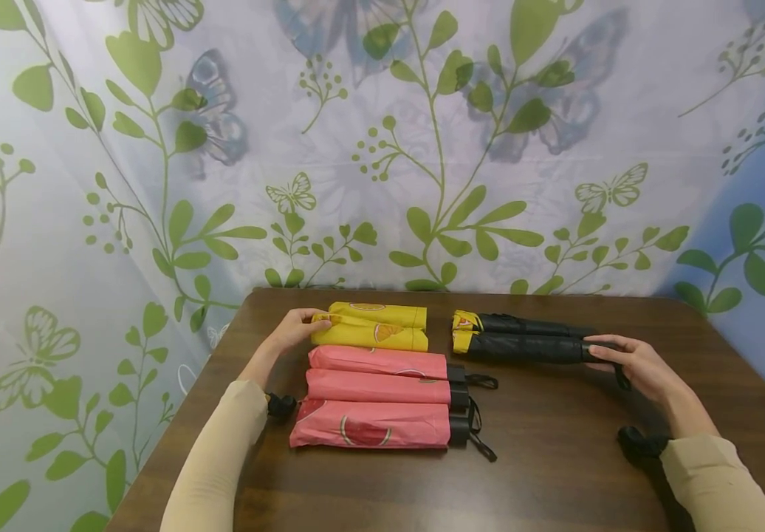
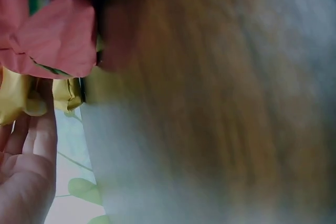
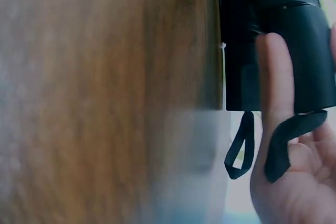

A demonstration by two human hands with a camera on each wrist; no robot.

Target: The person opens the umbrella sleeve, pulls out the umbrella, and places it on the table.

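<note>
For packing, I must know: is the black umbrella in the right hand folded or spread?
Folded: the black umbrella in the right hand is one long, narrow roll.

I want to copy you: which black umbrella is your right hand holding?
The nearer black umbrella: your right hand grips its handle. The other lies just behind it, closer to the curtain.

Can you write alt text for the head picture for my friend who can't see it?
A person's right grip holds one of two black folded umbrellas by one end while the left grip pinches one of two yellow fruit-print bundles. Three pink watermelon-print umbrellas lie side by side on the brown table.
</note>
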